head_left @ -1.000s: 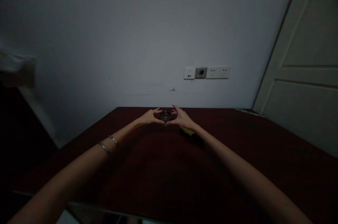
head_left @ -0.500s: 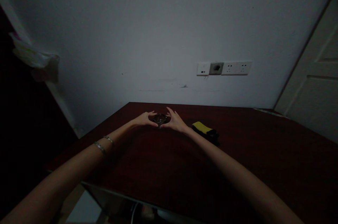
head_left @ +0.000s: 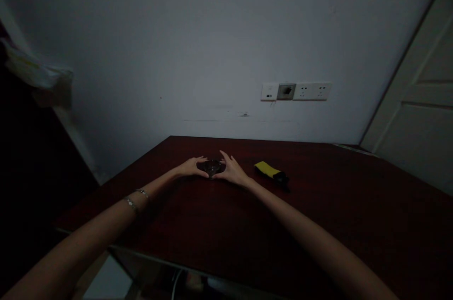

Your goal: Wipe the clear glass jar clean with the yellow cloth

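Observation:
On the dark red-brown table (head_left: 212, 224), a small round glass ashtray (head_left: 212, 168) sits between my two hands. My left hand (head_left: 193, 167) curves round its left side, thumb at the near edge and fingers at the far side. From the right, my right hand (head_left: 231, 170) holds it in the same way, with the index finger raised away from the glass. Dim light hides the exact fingertip contact. To the right of my right hand lies a folded yellow and black item (head_left: 269, 170), perhaps a pouch or cloth.
Behind the table stands a pale wall with a row of sockets (head_left: 296, 91). A white panelled door (head_left: 424, 106) is at the right. A plastic bag (head_left: 38, 73) hangs at the left. Below the table's front edge is an open shelf space with a white cable (head_left: 176, 285).
Both hands and the ashtray have come slightly lower in the view, closer to me or down toward the tabletop. The camera has shifted a little; the yellow and black item stays put.

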`<state>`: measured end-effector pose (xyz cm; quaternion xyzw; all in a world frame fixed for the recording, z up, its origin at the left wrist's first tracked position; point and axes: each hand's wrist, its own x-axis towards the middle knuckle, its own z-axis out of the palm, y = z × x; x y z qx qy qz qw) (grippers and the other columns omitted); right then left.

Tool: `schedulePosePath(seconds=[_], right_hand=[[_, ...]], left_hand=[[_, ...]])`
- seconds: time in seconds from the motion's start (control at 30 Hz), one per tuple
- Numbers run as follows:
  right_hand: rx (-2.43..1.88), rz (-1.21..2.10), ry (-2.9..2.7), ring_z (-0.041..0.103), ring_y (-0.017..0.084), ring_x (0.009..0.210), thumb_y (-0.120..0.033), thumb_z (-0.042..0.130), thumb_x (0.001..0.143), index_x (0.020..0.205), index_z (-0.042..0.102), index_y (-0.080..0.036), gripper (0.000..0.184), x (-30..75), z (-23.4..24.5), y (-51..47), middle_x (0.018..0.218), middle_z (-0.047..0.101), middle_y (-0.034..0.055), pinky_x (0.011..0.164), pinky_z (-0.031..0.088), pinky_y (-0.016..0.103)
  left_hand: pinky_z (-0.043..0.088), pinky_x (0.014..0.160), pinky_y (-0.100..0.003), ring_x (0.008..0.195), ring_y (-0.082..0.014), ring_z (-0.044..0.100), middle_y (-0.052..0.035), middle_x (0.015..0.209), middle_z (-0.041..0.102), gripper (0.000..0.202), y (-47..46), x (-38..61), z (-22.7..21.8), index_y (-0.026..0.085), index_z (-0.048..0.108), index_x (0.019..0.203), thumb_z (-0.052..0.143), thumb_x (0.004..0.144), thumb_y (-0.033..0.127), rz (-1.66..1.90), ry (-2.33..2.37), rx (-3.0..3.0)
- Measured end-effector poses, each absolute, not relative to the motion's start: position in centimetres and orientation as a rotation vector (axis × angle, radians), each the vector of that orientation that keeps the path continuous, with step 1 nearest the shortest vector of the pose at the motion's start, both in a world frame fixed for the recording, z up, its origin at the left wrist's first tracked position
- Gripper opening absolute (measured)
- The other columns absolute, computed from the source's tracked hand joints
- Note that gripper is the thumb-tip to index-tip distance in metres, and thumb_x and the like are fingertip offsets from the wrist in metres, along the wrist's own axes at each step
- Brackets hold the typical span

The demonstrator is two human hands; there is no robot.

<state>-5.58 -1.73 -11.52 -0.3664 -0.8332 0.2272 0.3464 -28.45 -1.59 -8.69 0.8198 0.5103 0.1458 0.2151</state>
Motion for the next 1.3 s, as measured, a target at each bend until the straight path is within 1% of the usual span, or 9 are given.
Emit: schedulePosePath(seconds=[0.13, 0.37, 0.6, 0.83, 0.97, 1.07, 1.17, 1.23, 1.3], right_hand=[[-0.958, 0.589, -2.178, 0.051, 0.026, 0.123, -0.043, 0.077, 0.058, 0.144, 0.017, -0.013, 0.109, -5.6, -12.0, -1.9, 0.118, 0.064, 0.0189, 0.111, 0.015, 0.051], [-0.962, 0.607, -2.183, 0.052, 0.026, 0.122, -0.043, 0.078, 0.058, 0.144, 0.017, -0.012, 0.110, -5.8, -12.3, -2.1, 0.119, 0.063, 0.0199, 0.111, 0.016, 0.050], [-0.958, 0.630, -2.165, 0.053, 0.027, 0.122, -0.042, 0.079, 0.057, 0.145, 0.017, -0.016, 0.110, -5.9, -12.7, -1.8, 0.119, 0.064, 0.0177, 0.110, 0.017, 0.052], [-0.975, 0.666, -2.172, 0.050, 0.028, 0.124, -0.044, 0.077, 0.059, 0.145, 0.016, -0.009, 0.111, -5.7, -12.9, -1.9, 0.123, 0.060, 0.0221, 0.111, 0.018, 0.049], [-0.965, 0.729, -2.218, 0.051, 0.029, 0.122, -0.045, 0.078, 0.058, 0.146, 0.011, -0.013, 0.116, -5.1, -12.8, -2.2, 0.130, 0.055, 0.0212, 0.105, 0.032, 0.047], [-0.958, 0.750, -2.272, 0.054, 0.029, 0.120, -0.045, 0.079, 0.057, 0.147, 0.012, -0.013, 0.117, -3.9, -12.0, -2.6, 0.132, 0.052, 0.0219, 0.099, 0.041, 0.043], [-0.962, 0.682, -2.304, 0.049, 0.026, 0.125, -0.041, 0.074, 0.065, 0.145, 0.022, -0.014, 0.099, -1.4, -10.0, -2.9, 0.137, 0.048, 0.0191, 0.101, 0.040, 0.040], [-0.984, 0.598, -2.323, 0.046, 0.026, 0.127, -0.035, 0.070, 0.070, 0.138, 0.039, -0.014, 0.077, 1.1, -8.5, -2.9, 0.139, 0.047, 0.0160, 0.105, 0.035, 0.039], [-1.030, 0.519, -2.339, 0.051, 0.026, 0.122, -0.031, 0.065, 0.074, 0.125, 0.055, -0.016, 0.054, 4.0, -7.1, -2.8, 0.131, 0.055, 0.0130, 0.105, 0.035, 0.040]], left_hand=[[0.019, 0.112, -0.043, 0.139, -0.0293, 0.025, -0.0129, 0.144, 0.040, 0.084, -1.6, -28.7, -9.5, 0.023, 0.053, 0.129, 0.075, 0.055, 0.055, 0.399, 1.409, 2.285], [0.020, 0.112, -0.041, 0.139, -0.0281, 0.024, -0.0146, 0.146, 0.036, 0.087, -2.0, -28.8, -9.6, 0.021, 0.049, 0.132, 0.073, 0.057, 0.058, 0.354, 1.437, 2.278], [0.018, 0.112, -0.042, 0.139, -0.0293, 0.023, -0.0142, 0.146, 0.037, 0.085, -2.3, -28.6, -9.4, 0.021, 0.051, 0.130, 0.074, 0.056, 0.056, 0.345, 1.480, 2.245], [0.017, 0.113, -0.042, 0.140, -0.0310, 0.022, -0.0156, 0.148, 0.032, 0.091, -2.2, -28.6, -9.3, 0.017, 0.047, 0.133, 0.073, 0.056, 0.058, 0.311, 1.497, 2.210], [0.020, 0.112, -0.043, 0.138, -0.0325, 0.026, -0.0115, 0.143, 0.042, 0.089, -2.8, -28.3, -9.0, 0.021, 0.050, 0.131, 0.075, 0.053, 0.057, 0.315, 1.513, 2.175], [0.027, 0.110, -0.042, 0.135, -0.0333, 0.033, -0.0117, 0.142, 0.044, 0.100, -3.2, -28.1, -8.4, 0.020, 0.046, 0.134, 0.076, 0.047, 0.059, 0.338, 1.562, 2.131], [0.029, 0.109, -0.039, 0.135, -0.0320, 0.033, -0.0153, 0.147, 0.035, 0.105, -3.2, -27.9, -7.1, 0.016, 0.035, 0.140, 0.069, 0.054, 0.066, 0.375, 1.616, 2.095], [0.028, 0.109, -0.040, 0.137, -0.0315, 0.030, -0.0174, 0.150, 0.026, 0.103, -3.0, -27.6, -6.0, 0.013, 0.029, 0.143, 0.059, 0.063, 0.070, 0.406, 1.648, 2.083], [0.027, 0.110, -0.039, 0.137, -0.0305, 0.029, -0.0175, 0.151, 0.025, 0.097, -2.6, -26.9, -4.9, 0.012, 0.028, 0.142, 0.053, 0.069, 0.070, 0.448, 1.657, 2.096]])
